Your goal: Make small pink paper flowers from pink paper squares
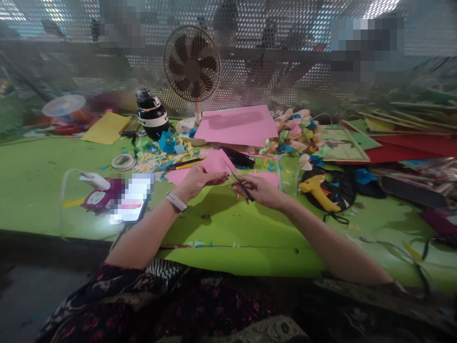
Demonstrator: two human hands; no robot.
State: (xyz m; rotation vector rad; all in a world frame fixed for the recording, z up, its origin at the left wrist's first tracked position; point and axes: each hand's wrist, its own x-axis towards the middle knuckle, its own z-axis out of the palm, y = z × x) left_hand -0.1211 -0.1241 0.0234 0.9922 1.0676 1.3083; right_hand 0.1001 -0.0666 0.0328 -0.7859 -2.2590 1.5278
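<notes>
My left hand (200, 180), with a white watch on its wrist, pinches a piece of pink paper (217, 163) above the green table. Black-handled scissors (244, 186) are gripped in my right hand (262, 190), their blades pointing up and left at the pink paper's right edge. Whether the blades are cutting into the paper I cannot tell. More pink paper lies beneath and beside my hands. A black object (237, 157) and a yellow pencil-like stick (187, 163) lie just behind them.
A fan (192, 66) and a black bottle (153, 116) stand at the back by a large pink sheet (237, 125) and paper scraps. On the left are a lit phone (134, 197) and a tape roll (123, 162). A yellow glue gun (321, 191) lies right.
</notes>
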